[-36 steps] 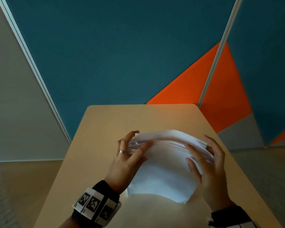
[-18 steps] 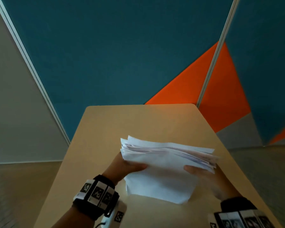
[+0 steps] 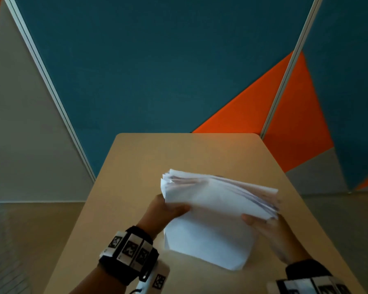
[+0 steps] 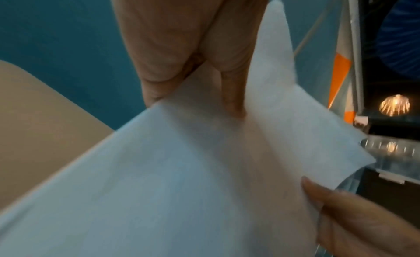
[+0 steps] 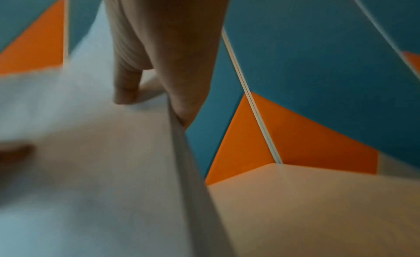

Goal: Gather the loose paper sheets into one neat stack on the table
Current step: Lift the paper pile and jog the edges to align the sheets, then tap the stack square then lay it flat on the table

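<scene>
**Sheets Held Upright for Squaring**

Fingers (image 4: 234, 92) of my left hand (image 3: 168, 211) pinch the left edge of the stack (image 3: 217, 213), thumb on the near face. My right hand (image 3: 272, 234) grips the right edge the same way; its thumb lies on the near face and the other fingers are hidden behind the paper.

Position: the stack stands tilted on its lower edge over the middle of the tabletop (image 3: 157, 158). The lower corner is at or just above the surface; I cannot tell whether it touches.

Step in hand: I judge this to be edge alignment. All the sheets appear gathered, but the top edges are fanned and uneven, most clearly at the upper left corner.

Next move: tap the lower edge against the tabletop with a loosened hold so the sheets can drop level, then square the side edges and lay the stack flat.

Count:
- Stacks: one. Individual sheets cannot be counted.
- Loose sheets on the tabletop: none seen.
- Hands: two, both on the stack.
</scene>
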Action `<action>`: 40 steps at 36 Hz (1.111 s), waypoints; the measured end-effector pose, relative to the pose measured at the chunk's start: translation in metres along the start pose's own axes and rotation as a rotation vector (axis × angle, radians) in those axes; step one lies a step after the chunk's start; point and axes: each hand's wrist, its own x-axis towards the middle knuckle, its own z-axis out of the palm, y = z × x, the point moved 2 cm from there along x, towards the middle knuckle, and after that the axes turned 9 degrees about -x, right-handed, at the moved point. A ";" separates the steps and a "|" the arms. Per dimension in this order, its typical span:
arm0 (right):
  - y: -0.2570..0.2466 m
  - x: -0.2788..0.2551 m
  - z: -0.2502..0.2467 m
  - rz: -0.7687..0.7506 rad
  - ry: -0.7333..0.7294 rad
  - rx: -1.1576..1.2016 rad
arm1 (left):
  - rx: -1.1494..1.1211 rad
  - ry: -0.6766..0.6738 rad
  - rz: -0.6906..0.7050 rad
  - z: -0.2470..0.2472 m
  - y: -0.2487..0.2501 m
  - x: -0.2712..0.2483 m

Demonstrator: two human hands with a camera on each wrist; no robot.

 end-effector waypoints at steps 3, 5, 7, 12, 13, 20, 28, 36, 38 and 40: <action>-0.018 0.003 -0.004 -0.101 0.030 -0.022 | -0.032 0.066 0.060 0.003 0.017 0.000; -0.032 0.006 -0.008 -0.168 0.046 -0.004 | -0.033 0.072 0.112 0.002 0.028 0.000; -0.037 0.007 -0.010 -0.201 0.053 0.002 | -0.028 0.073 0.142 0.000 0.032 0.001; -0.010 0.011 -0.007 -0.168 0.068 -0.123 | 0.055 0.093 0.126 -0.003 0.013 0.000; -0.007 0.012 -0.005 -0.146 0.087 -0.120 | 0.058 0.110 0.131 -0.002 0.010 0.000; -0.025 0.012 0.001 -0.270 0.201 -0.189 | 0.036 0.141 0.188 0.007 0.036 -0.001; -0.034 0.005 -0.005 -0.346 0.232 -0.219 | 0.107 0.218 0.404 0.002 0.035 -0.014; -0.042 -0.009 0.013 -0.590 0.385 -0.641 | 0.525 0.189 0.804 0.007 0.035 -0.028; -0.049 -0.011 0.017 -0.610 0.392 -0.693 | 0.628 0.146 0.840 0.006 0.038 -0.027; -0.053 -0.012 0.019 -0.628 0.391 -0.734 | 0.704 0.124 0.847 0.003 0.038 -0.026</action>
